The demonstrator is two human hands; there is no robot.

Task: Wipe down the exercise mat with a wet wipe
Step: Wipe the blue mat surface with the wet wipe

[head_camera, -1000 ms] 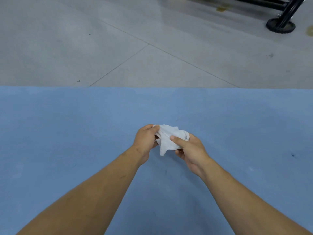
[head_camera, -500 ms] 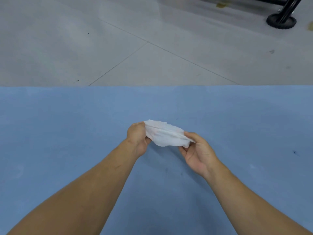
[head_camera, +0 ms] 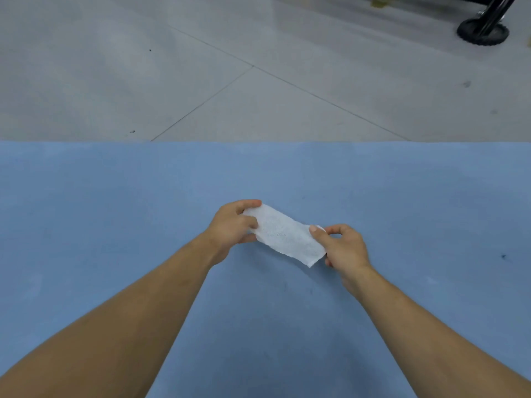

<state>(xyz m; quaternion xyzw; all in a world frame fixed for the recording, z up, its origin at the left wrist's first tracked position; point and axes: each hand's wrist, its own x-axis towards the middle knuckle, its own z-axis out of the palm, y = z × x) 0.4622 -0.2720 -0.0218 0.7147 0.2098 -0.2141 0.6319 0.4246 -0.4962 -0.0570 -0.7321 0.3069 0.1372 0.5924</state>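
A blue exercise mat fills the lower two thirds of the head view, its far edge running straight across. Above its middle I hold a white wet wipe stretched into a flat strip, slanting down to the right. My left hand pinches the wipe's upper left end. My right hand pinches its lower right end between thumb and fingers. The wipe hangs in the air between both hands, apart from the mat.
Grey tiled floor lies beyond the mat. A black frame leg on a round foot stands at the far right corner. A small dark speck marks the mat at the right.
The wipe was a crumpled wad between my hands a second ago. My hands have pulled apart and the wipe is now spread out into a flat strip.
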